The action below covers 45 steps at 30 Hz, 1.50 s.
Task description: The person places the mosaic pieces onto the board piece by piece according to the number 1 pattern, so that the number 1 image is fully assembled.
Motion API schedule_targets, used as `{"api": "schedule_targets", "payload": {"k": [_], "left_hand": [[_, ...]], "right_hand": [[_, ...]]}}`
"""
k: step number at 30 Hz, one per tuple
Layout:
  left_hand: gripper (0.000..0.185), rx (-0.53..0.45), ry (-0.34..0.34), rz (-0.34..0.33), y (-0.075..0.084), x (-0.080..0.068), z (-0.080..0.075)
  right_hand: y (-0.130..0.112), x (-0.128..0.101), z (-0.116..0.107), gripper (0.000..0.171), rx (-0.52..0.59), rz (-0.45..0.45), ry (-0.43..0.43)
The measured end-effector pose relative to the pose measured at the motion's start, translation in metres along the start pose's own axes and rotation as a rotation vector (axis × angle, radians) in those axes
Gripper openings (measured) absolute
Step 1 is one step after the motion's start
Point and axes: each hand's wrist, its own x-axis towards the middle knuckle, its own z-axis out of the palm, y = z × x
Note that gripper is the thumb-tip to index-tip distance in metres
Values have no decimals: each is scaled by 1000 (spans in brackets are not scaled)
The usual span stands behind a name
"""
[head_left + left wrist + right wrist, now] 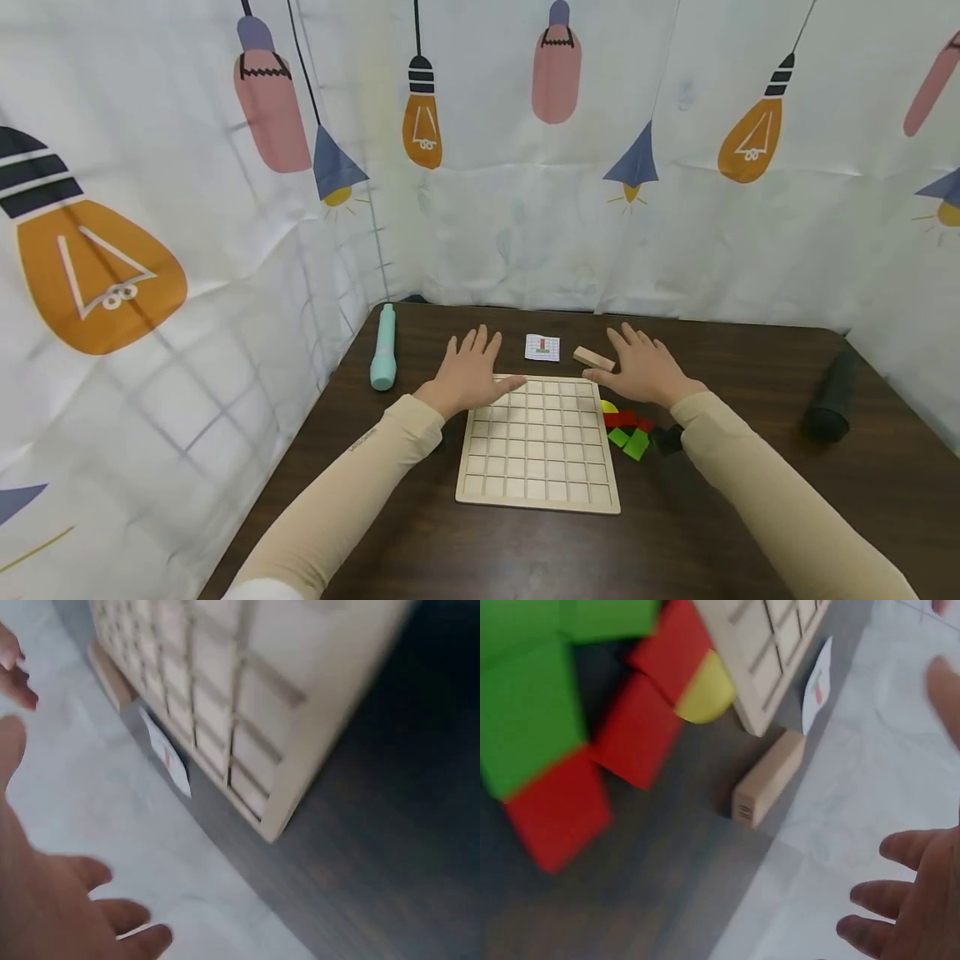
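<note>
A light wooden grid board (536,446) lies on the dark table. Above its far left corner my left hand (468,375) is spread, fingers straight, holding nothing. My right hand (648,367) is likewise spread beyond the board's right edge, near a small wooden block (593,359). Right of the board sit red blocks (637,727), green blocks (532,712) and a yellow rounded piece (707,691), partly beneath my right forearm in the head view. Behind the board lies a small white card (542,347) with a red and green pattern on a grid.
A mint-green bottle-shaped object (384,350) lies at the table's left edge. At the right stands or lies a dark cylinder (829,400); which, I cannot tell. Black pieces (666,439) sit beside the coloured blocks. A white patterned curtain (495,225) hangs behind and at the left.
</note>
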Motion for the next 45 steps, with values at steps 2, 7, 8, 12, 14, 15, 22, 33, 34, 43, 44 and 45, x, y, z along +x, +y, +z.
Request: {"api": "schedule_targets", "payload": {"k": [2,7,8,12,14,15,22,33,34,43,44,45], "left_hand": [[94,25,-26,38,0,-14,6],[94,-19,-88,54,-3,-40,14],[94,-43,-94,48,-5,-43,15],[90,-149,-120,47,-15,-51,21],[89,-210,-131,46,-21,-52,26],[88,-239,-134,42,-24,-53,29],[77,-375,-94,-25,-38,-44,42],[54,-692,-27,31,-62,-35,63],[53,-701,-17,31,-63,-35,65],[50,-662,31,89,-62,-36,70],[50,-655,28,97,-62,-36,70],[51,-650,23,102,-62,-37,69]], "right_hand": [[2,-9,8,105,3,-2,3],[8,-28,22,98,40,31,-34],[9,-30,25,92,56,37,-32],[12,-37,33,65,132,29,15],[12,-38,38,53,169,20,48],[12,-38,40,50,183,14,59],[13,-34,55,40,273,32,124],[14,-33,75,31,402,65,160],[13,-33,77,30,409,69,175],[11,-34,84,22,434,155,258],[11,-34,84,22,432,157,260],[12,-34,84,21,432,159,266]]}}
